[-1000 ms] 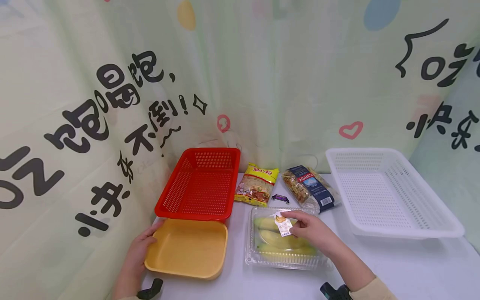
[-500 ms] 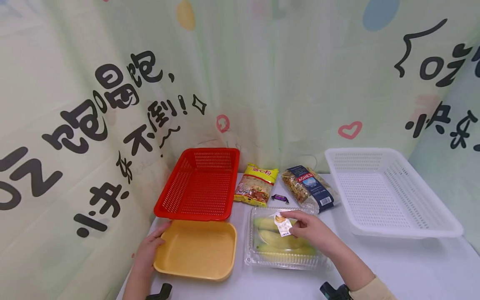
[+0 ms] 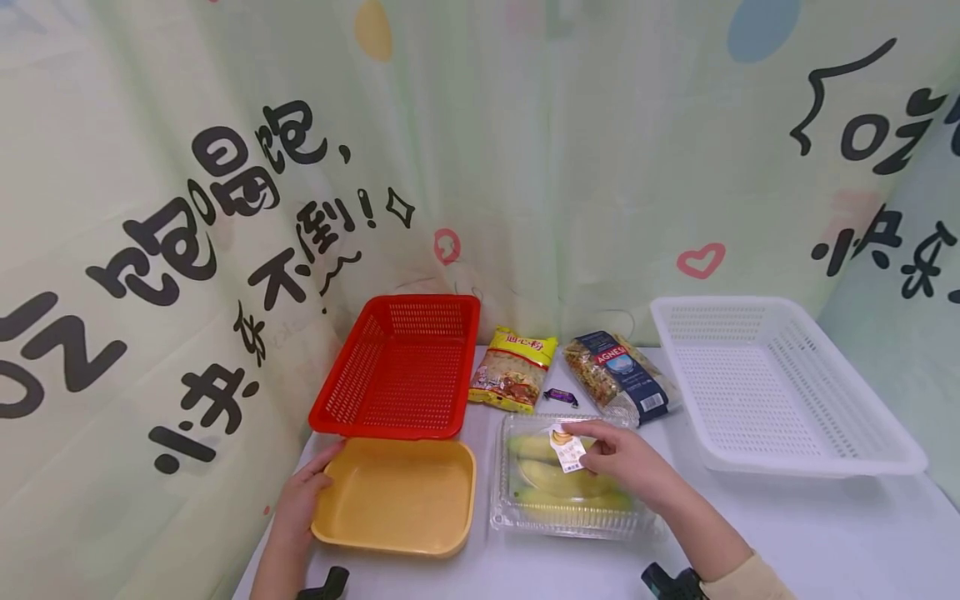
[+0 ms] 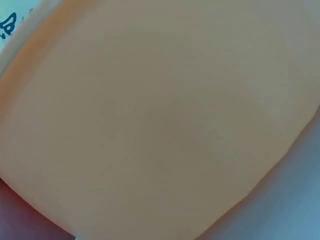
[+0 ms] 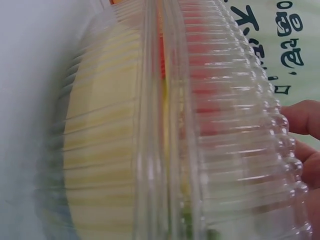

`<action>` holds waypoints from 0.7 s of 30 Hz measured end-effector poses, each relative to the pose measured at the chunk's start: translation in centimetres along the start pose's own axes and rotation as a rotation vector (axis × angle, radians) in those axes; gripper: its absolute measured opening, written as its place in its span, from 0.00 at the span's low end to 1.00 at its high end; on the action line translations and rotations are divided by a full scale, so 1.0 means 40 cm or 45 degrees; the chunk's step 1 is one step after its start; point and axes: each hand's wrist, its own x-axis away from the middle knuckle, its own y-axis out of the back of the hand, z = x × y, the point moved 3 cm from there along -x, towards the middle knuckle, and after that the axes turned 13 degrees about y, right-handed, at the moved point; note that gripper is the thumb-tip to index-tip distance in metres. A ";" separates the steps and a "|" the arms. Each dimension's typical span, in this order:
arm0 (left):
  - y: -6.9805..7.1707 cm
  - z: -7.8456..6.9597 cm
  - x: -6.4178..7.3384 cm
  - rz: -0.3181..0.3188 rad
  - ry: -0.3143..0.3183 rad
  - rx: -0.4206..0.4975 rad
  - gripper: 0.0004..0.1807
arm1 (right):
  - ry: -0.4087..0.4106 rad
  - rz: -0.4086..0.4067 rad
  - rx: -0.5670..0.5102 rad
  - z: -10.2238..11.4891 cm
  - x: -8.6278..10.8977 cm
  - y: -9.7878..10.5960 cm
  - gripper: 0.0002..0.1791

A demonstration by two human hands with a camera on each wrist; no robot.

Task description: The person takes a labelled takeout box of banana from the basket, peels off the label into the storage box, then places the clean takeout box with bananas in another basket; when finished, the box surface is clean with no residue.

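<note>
My left hand (image 3: 302, 500) grips the left side of a yellow plastic basin (image 3: 467, 500) in front of the red basket. The basin's plain surface (image 4: 165, 125) fills most of the left wrist view. To its right lies a clear lidded plastic box (image 3: 501, 500) with several bananas (image 3: 555, 479) inside. My right hand (image 3: 626, 458) rests on the box's lid, with fingertips at the edges of a white label (image 3: 567, 450). In the right wrist view, the ribbed box (image 5: 220, 150) stands close up, and bent fingers (image 5: 302, 117) touch the lid's far side.
A red basket (image 3: 468, 350) stands behind the basin. A yellow food packet (image 3: 517, 367), a small purple-wrapped sweet (image 3: 561, 397) and an AGNESI bag (image 3: 618, 375) lie behind the box. At right stands a white basket (image 3: 810, 462). A printed curtain (image 3: 562, 167) closes off the back.
The left hand has shifted the yellow basin to the right, mostly in the first half second. The right hand and the banana box have stayed in place.
</note>
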 end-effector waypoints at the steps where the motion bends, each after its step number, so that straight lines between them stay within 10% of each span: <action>1: 0.001 0.001 0.001 0.009 0.002 0.019 0.29 | 0.000 0.001 0.009 0.003 -0.001 0.000 0.26; 10: 0.003 0.017 0.000 0.197 -0.011 0.307 0.30 | 0.070 0.079 0.030 0.041 -0.027 0.010 0.27; 21: -0.002 0.040 -0.012 0.358 -0.155 0.343 0.30 | 0.049 0.213 0.048 0.113 -0.092 -0.013 0.24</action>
